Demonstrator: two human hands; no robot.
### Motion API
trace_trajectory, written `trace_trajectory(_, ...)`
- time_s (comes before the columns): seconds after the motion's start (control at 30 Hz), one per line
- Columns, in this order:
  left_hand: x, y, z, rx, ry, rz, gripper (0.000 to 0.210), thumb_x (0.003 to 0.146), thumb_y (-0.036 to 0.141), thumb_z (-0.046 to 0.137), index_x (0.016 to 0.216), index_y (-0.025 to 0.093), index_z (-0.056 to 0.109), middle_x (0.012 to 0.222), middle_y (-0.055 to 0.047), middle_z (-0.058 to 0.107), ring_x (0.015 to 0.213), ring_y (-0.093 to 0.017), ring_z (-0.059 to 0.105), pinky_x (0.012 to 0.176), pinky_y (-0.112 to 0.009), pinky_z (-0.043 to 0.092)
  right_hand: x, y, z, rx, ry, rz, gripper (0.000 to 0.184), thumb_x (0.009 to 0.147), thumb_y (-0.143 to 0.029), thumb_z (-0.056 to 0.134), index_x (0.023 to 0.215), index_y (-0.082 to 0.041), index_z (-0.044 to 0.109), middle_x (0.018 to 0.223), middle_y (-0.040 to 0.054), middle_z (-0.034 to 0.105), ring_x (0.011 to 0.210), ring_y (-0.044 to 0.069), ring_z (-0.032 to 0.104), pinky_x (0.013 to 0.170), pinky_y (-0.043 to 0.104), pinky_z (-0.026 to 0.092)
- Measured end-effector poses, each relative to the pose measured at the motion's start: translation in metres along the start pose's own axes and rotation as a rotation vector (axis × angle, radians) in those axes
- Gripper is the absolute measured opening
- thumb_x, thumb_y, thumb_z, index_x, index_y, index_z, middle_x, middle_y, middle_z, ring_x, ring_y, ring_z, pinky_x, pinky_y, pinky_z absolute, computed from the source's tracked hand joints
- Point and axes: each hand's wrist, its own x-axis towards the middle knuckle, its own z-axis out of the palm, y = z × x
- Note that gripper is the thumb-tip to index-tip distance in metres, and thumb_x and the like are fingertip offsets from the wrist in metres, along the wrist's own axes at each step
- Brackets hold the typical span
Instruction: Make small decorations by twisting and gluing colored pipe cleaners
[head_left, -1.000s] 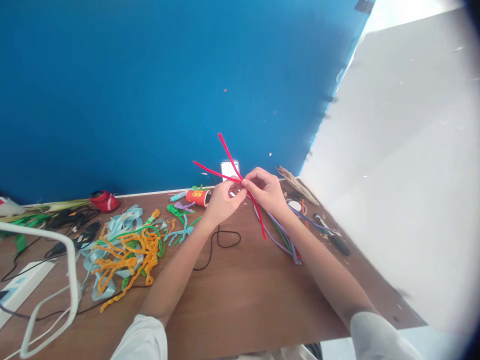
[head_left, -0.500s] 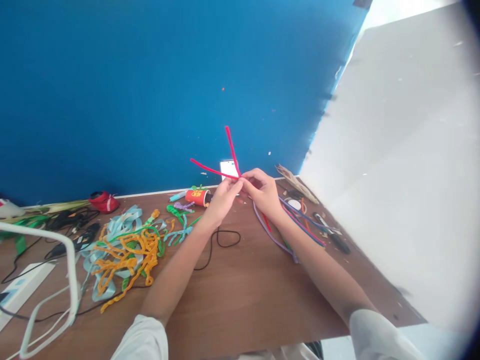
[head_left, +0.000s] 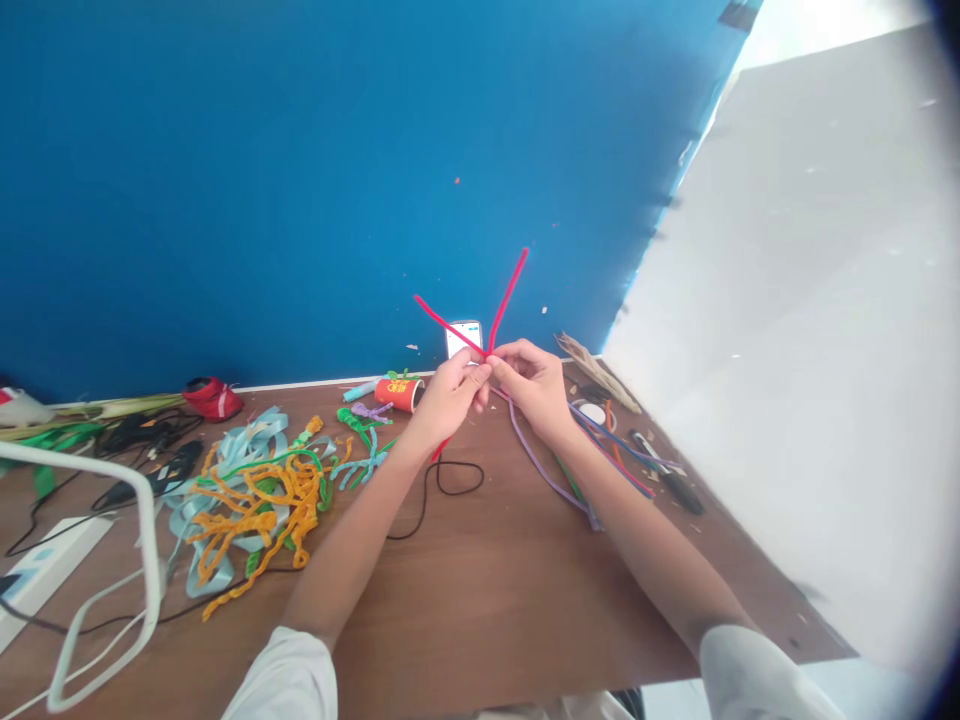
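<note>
Red pipe cleaners [head_left: 508, 297] are pinched where they meet, between the fingertips of both hands. Two straight ends spread upward in a V, and another red end shows below my left wrist. My left hand [head_left: 451, 393] is closed on the joint from the left. My right hand [head_left: 534, 385] grips it from the right, fingertips touching those of the left. Whether the red pieces are twisted together there is hidden by the fingers. Just behind the hands a phone [head_left: 463, 337] with a lit screen leans upright.
Orange twisted pipe cleaners [head_left: 262, 510] lie on light blue ribbon [head_left: 251, 440] at left. A red paper cup [head_left: 400, 394] lies on its side. Loose purple pipe cleaners [head_left: 536, 462] are under my right arm. A white tubular frame [head_left: 154, 560] and power strip [head_left: 52, 565] occupy the left.
The red ends have swung to the right, the taller one now leaning right instead of left. A red end has appeared below the left wrist. Both hands stay pinched together.
</note>
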Motion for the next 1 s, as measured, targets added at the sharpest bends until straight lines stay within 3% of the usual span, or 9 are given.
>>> trace_trajectory(0.17,-0.001,-0.001,-0.006,0.235,0.053,0.018,0.026,0.094,0.044,0.054,0.095,0.019,0.061,0.06,0.004,0.059,0.043,-0.008,0.05,0.045,-0.02,0.036,0.001,-0.007,-0.005,-0.223,-0.013,-0.109,0.018,0.09,-0.034,0.065,0.08,-0.019,0.07,0.074,0.0003,0.058,0.065,0.013,0.05,0.06,0.028,0.039)
trace_trajectory(0.4,-0.005,0.008,-0.008,0.308,0.098,0.069,0.026,0.092,0.045,0.056,0.091,0.021,0.067,0.053,0.004,0.056,0.043,-0.01,0.046,0.047,-0.022,0.032,0.003,-0.012,-0.009,-0.343,-0.107,-0.217,0.014,0.091,-0.033,0.063,0.089,-0.021,0.068,0.086,0.0029,0.066,0.071,0.015,0.057,0.063,0.029,0.042)
trace_trajectory(0.73,-0.002,-0.001,-0.004,0.842,0.22,0.237,0.023,0.093,0.033,0.053,0.082,0.024,0.071,0.054,0.0,0.053,0.048,-0.014,0.038,0.057,-0.029,0.018,0.004,-0.016,-0.013,-0.311,-0.122,-0.12,0.018,0.09,-0.035,0.064,0.084,-0.019,0.069,0.079,0.0022,0.067,0.067,0.014,0.057,0.062,0.028,0.042)
trace_trajectory(1.0,-0.007,-0.006,0.004,0.863,0.195,0.373,0.028,0.098,0.034,0.044,0.086,0.023,0.067,0.077,-0.005,0.07,0.067,-0.018,0.057,0.064,-0.028,0.029,0.009,-0.007,-0.019,-0.011,-0.015,0.075,0.028,0.083,-0.041,0.071,0.068,-0.018,0.064,0.058,-0.0023,0.055,0.055,0.012,0.046,0.054,0.027,0.036)
